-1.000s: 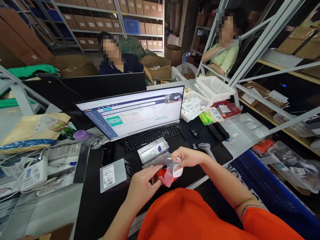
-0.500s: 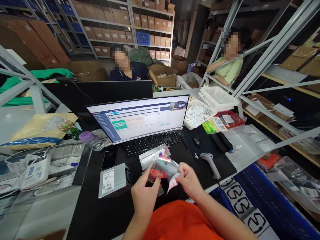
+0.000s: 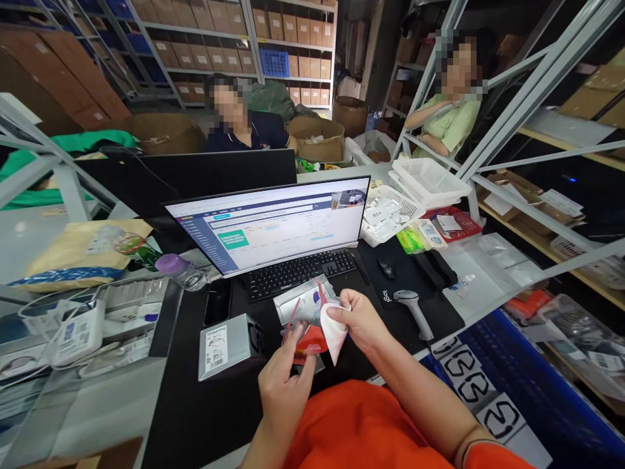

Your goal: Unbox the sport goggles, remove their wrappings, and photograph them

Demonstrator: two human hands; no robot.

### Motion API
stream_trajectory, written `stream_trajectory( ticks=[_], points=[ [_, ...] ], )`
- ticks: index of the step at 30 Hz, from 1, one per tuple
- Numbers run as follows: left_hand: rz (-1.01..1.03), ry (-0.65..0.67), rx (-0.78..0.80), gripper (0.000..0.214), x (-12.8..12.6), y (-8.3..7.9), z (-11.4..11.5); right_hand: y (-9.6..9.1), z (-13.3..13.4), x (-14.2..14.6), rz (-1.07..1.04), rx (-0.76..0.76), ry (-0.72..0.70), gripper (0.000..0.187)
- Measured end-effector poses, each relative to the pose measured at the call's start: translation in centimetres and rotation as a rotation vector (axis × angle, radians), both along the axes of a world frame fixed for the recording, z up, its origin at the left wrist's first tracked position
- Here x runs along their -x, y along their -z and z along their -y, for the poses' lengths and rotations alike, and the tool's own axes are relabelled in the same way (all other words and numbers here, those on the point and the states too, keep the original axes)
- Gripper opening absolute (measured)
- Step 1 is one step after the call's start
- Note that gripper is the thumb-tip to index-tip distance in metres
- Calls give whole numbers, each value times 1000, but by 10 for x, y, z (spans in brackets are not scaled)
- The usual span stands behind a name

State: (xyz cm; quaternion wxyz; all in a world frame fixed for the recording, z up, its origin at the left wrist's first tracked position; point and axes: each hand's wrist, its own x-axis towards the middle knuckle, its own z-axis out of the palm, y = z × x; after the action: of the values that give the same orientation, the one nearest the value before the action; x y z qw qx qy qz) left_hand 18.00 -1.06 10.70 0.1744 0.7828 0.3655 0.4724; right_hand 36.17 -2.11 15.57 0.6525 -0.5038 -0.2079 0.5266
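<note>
My left hand (image 3: 286,374) pinches a red see-through item (image 3: 312,340) with thin pink arms; it looks like eyewear, but its exact kind is partly hidden. In my right hand (image 3: 362,319) is a folded white cloth (image 3: 334,333), held against the item's right side with its point hanging down. Just behind both hands lies an open silver box (image 3: 297,301) with a printed label. A second silver box (image 3: 229,348), with a white picture label, stands to the left of my left hand.
A monitor (image 3: 273,228) and black keyboard (image 3: 303,273) stand ahead. To the right are a mouse (image 3: 385,268), a barcode scanner (image 3: 414,312) and a white basket (image 3: 390,215) of packets. A purple-lidded bottle (image 3: 181,270) and phone (image 3: 217,303) sit left. Two people are beyond the desk.
My right hand has moved up and slightly left, and more of the white cloth shows against the red item. My left hand keeps its pinch, nearly in place.
</note>
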Motion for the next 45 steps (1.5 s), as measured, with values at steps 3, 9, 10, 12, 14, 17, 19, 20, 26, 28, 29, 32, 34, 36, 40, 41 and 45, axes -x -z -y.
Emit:
stream_trajectory(
  ticks=[3, 9, 10, 12, 14, 17, 19, 20, 26, 28, 29, 32, 34, 36, 40, 41, 45],
  points=[
    [-19, 48, 27, 51, 1, -3, -3, 1, -3, -4, 7, -20, -41, 62],
    [43, -128, 58, 55, -6, 11, 6, 17, 22, 49, 109, -33, 186, 50],
    [54, -149, 64, 56, -7, 14, 7, 18, 26, 58, 124, -15, 179, 50],
    [61, -151, 72, 58, -7, 18, 9, 19, 31, 67, 105, 17, 133, 53],
    [50, -105, 70, 59, -5, 18, 9, 16, 29, 63, 41, 25, 92, 55],
    [19, -3, 78, 59, 0, 14, 7, 11, 21, 41, -49, -9, 121, 59],
    [9, 62, 85, 58, 5, 11, 5, 9, 15, 24, -77, -28, 123, 62],
    [9, 94, 86, 59, 8, 10, 4, 8, 13, 16, -77, -33, 91, 63],
    [-65, 350, 178, 56, 28, -1, -16, 6, 19, -18, 75, -52, -317, 61],
    [-79, 422, 235, 56, 30, -6, -22, 6, 23, -23, 101, -47, -362, 61],
    [-72, 443, 253, 55, 29, -9, -25, 6, 25, -24, 98, -46, -358, 61],
    [-47, 465, 287, 53, 24, -13, -27, 8, 30, -21, 43, -44, -277, 65],
    [-43, 471, 301, 53, 20, -13, -26, 11, 33, -18, 1, -22, -215, 67],
    [-47, 477, 320, 53, 17, -12, -25, 17, 35, -18, -5, 8, -177, 68],
    [-33, 428, 395, 48, 23, -9, -26, 24, 48, -38, 146, 72, -122, 67],
    [-28, 403, 414, 48, 26, -9, -27, 23, 54, -48, 207, 96, -113, 65],
    [-38, 407, 451, 49, 39, -15, -33, 5, 82, -86, 421, 167, -147, 60]
  ],
)
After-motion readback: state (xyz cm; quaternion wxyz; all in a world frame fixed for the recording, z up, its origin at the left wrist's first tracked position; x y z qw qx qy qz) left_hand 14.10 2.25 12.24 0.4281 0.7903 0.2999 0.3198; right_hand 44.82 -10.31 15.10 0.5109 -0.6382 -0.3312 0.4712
